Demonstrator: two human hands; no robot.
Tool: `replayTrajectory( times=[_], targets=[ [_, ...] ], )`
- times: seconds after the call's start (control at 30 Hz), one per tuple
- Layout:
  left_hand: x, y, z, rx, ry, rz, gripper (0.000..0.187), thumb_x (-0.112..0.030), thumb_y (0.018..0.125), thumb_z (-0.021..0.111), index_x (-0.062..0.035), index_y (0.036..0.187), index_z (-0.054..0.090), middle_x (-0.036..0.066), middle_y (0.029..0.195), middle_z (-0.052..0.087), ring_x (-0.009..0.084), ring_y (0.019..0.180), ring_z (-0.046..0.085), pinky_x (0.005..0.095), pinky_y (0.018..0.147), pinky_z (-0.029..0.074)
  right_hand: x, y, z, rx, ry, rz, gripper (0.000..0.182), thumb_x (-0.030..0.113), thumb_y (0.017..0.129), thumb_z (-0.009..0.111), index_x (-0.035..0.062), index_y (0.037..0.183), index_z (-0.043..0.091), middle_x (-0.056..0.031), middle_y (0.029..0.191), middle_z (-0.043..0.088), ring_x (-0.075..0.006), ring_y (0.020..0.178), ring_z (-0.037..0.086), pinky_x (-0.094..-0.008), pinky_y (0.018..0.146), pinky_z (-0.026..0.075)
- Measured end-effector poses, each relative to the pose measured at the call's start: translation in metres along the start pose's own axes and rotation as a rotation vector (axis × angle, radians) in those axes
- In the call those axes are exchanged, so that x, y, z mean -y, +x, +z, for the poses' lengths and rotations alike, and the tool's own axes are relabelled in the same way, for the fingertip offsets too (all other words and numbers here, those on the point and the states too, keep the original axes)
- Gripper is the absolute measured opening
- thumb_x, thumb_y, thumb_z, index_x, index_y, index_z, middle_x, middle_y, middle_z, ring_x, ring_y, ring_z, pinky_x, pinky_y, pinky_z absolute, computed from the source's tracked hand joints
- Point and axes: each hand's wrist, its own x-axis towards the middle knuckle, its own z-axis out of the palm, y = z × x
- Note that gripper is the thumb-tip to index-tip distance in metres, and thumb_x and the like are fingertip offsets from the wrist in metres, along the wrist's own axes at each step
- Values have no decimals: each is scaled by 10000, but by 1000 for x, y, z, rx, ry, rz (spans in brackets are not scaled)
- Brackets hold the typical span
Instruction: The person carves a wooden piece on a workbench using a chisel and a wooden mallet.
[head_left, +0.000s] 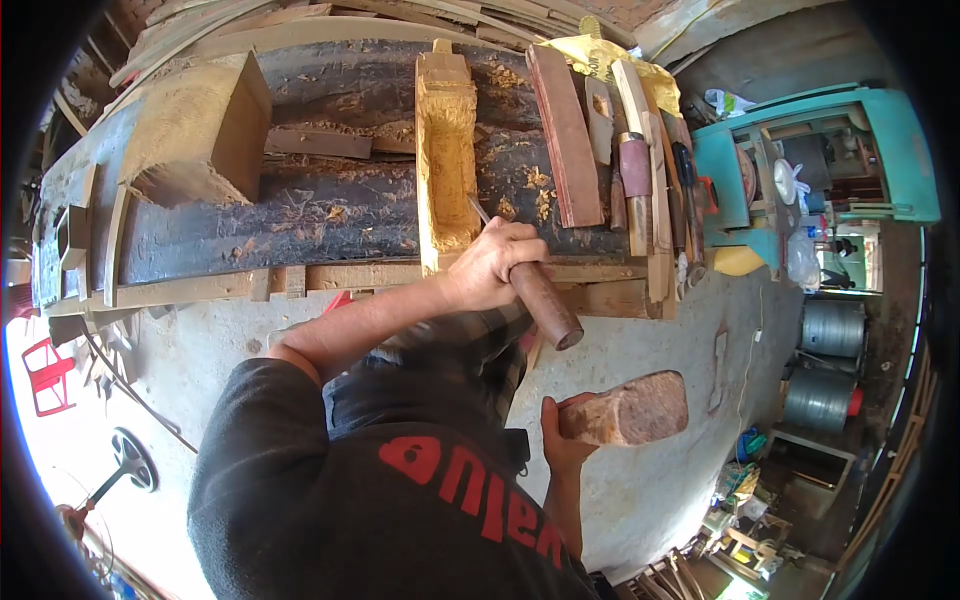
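Note:
My left hand [495,262] is closed around the wooden handle of a chisel [546,306]. The chisel's metal blade points up and left, its tip at the right inner side of a yellow wooden block [447,150] with a long carved hollow. My left forearm crosses the near end of this block. Lower right, my right hand [566,432] grips a worn, thick wooden mallet [640,408], held below and apart from the chisel handle; most of its fingers are hidden behind the mallet.
The block lies across a dark log bench [350,215] with wood chips. A large squared block [195,130] sits at left. Right of the hollowed block lie a reddish board [565,135], a chisel with a purple handle [634,165] and a yellow bag [600,55]. A teal cabinet [890,110] stands at far right.

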Motion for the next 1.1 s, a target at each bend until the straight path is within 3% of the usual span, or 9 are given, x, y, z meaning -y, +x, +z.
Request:
replayTrajectory(
  times=[0.17,0.27,0.3,0.37,0.63,0.73,0.97,1.03,1.1],
  targets=[
    [0,1,0,22,-46,-32,194,-157,731,753,-117,813,582,41,763,566,267,799,596,392,730,373,35,16,-23,85,-317,-33,276,52,773,771,60,878,516,-39,736,549,-157,713,517,-311,730,416],
    [0,4,-2,3,-90,-46,200,-95,686,725,-125,818,578,46,764,566,273,808,599,399,726,361,44,22,-10,-111,390,32,261,75,777,769,82,815,512,-38,767,564,-161,708,516,-293,693,415],
    [-2,5,-4,1,-120,-42,194,-95,694,723,-124,817,576,46,765,571,272,809,599,400,728,364,34,22,-9,70,-162,-179,275,104,776,782,58,873,529,-50,778,568,-172,731,534,-303,702,433],
    [1,4,-2,1,-99,-46,191,-96,696,725,-124,814,577,44,766,577,272,807,601,400,733,367,10,22,14,183,99,289,452,188,757,826,-30,1051,560,-88,804,576,-205,812,583,-344,752,482],
    [6,-4,4,58,-35,5,198,-101,684,733,-133,838,612,34,786,590,265,838,603,389,763,367,9,8,9,123,-32,121,267,136,777,797,60,859,554,-74,805,570,-182,734,560,-320,639,444],
    [9,-3,7,48,-12,20,195,-94,687,731,-132,834,609,35,786,589,263,842,602,383,764,362,0,10,35,69,130,314,494,214,725,851,-85,1042,618,-127,841,622,-205,804,615,-357,751,513],
    [11,-11,11,44,-18,30,194,-89,685,737,-137,823,608,35,776,559,258,834,579,372,780,361,-27,5,33,47,107,-135,193,108,805,755,23,808,582,-96,742,592,-236,643,586,-376,608,472],
    [16,-10,11,41,47,24,195,-84,684,735,-140,823,610,33,782,554,256,846,575,372,785,360,-20,11,48,69,209,258,286,142,726,829,-17,870,641,-129,803,653,-227,696,627,-381,679,523],
    [16,-9,7,90,71,-4,205,-68,680,721,-147,840,620,31,812,544,253,889,565,379,798,356,-17,14,40,29,189,219,363,174,708,852,-32,906,629,-113,782,645,-209,689,619,-362,688,524]
  ],
)
